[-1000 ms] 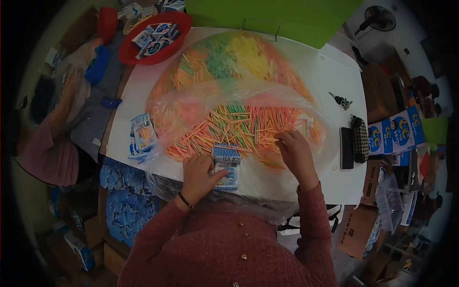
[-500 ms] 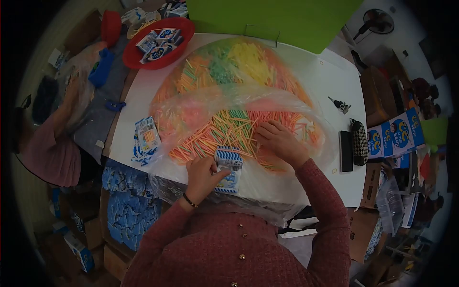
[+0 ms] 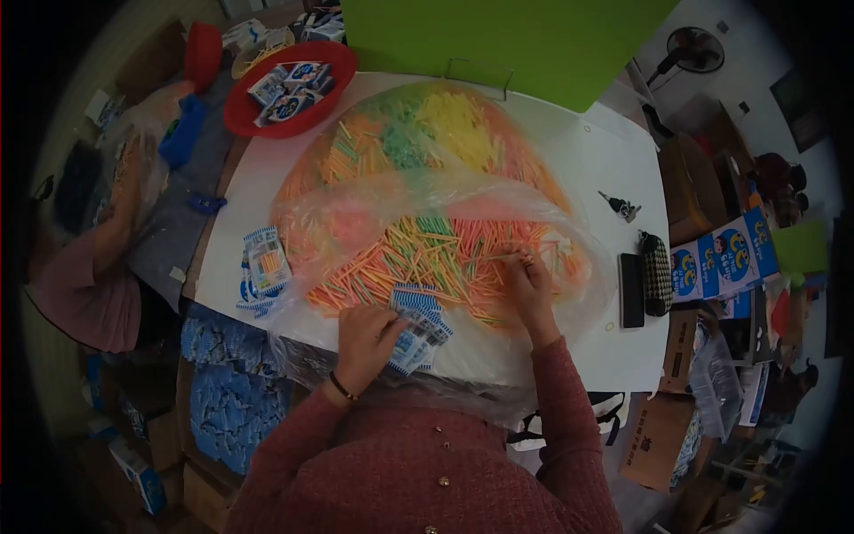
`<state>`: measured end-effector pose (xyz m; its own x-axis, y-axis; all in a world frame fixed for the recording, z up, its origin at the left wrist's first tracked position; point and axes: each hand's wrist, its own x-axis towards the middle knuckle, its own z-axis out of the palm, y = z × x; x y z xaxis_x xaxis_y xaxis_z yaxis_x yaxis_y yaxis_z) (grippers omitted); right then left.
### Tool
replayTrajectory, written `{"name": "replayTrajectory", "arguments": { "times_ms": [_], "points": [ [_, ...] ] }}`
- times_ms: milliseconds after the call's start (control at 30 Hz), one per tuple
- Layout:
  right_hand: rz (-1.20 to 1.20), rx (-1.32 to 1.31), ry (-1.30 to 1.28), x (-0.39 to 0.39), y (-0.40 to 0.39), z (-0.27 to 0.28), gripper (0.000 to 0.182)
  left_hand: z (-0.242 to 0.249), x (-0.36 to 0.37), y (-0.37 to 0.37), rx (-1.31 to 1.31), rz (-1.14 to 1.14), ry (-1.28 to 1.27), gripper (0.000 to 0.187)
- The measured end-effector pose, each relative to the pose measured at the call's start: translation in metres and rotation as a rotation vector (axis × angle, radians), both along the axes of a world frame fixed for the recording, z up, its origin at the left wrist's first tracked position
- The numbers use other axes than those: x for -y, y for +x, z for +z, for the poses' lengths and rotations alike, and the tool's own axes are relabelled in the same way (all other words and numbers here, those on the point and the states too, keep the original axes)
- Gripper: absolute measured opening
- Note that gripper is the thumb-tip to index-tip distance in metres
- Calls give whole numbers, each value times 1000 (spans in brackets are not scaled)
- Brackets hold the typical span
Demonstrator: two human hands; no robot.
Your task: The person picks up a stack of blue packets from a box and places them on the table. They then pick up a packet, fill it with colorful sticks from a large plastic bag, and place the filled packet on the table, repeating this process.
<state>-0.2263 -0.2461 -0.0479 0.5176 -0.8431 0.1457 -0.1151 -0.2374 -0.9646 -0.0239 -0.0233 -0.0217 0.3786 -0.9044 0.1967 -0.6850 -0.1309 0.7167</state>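
Note:
A large clear plastic bag lies open on the table, full of thin sticks in pink, orange, yellow and green. At its near edge my left hand is closed on a blue-and-white striped packet with a see-through window. My right hand is raised over the right part of the heap, its fingers pinched together around a few thin sticks, whose light ends poke out to the left. More striped packets lie in a small pile left of the bag.
A red basin at the back left holds filled packets. Right of the bag are keys, a phone and a checked pouch. A green panel stands behind. Another person sits at the left.
My right hand has lifted from lying flat on the sticks and now pinches a few. The packet in my left hand has tilted, and the view has shifted slightly.

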Motion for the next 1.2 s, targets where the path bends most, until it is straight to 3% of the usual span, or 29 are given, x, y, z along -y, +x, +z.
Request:
{"name": "replayTrajectory", "arguments": {
  "times_ms": [100, 133, 200, 267, 300, 333, 367, 433, 467, 567, 633, 667, 733, 800, 933, 1200],
  "points": [
    [-60, 226, 259, 4, 3, 15, 15, 10, 4, -1, 222, 7, -203, 11],
    [-101, 345, 405, 4, 4, 17, 15, 11, 3, 0, 108, 64, -178, 10],
    [-138, 370, 405, 3, 5, 12, 13, 8, 4, 2, -5, 121, -152, 9],
    [-173, 393, 408, 5, 3, 0, 12, 6, 12, 6, -1104, 176, -210, 7],
    [-128, 219, 267, 6, -2, -7, 11, 12, 14, 8, -1103, 180, -209, 7],
    [-81, 46, 125, 7, -6, -14, 9, 19, 16, 11, -1294, 157, -189, 10],
    [-77, 50, 128, 4, -6, -11, 9, 27, 19, 13, -1482, 133, -170, 14],
    [-10, -43, -220, -3, 1, 6, 9, 20, 21, 17, -1590, 91, -169, 18],
    [3, -33, -215, -4, 0, 9, 9, 15, 21, 18, -1705, 42, -164, 22],
    [-77, -65, -136, -6, -2, 18, 12, 8, 23, 15, -1657, -31, -125, 22],
    [-121, 295, 71, -12, 1, 28, 15, 2, 26, 8, -1534, 86, -151, 16],
    [-118, 294, 75, -18, 4, 37, 15, 2, 27, 6, -1392, 48, -177, 13],
    [-17, 607, 421, -35, 15, 58, 14, 4, 30, 4, -1252, 6, -198, 11],
    [76, 627, 427, -49, 24, 74, 14, 15, 32, 1, -1021, -4, -181, 11],
    [307, 703, 360, -72, 46, 96, 12, 24, 34, -4, -1068, -22, -155, 14],
    [412, 521, 323, -80, 66, 92, 10, 21, 30, -4, -825, -118, -250, 23]
  ]
}}
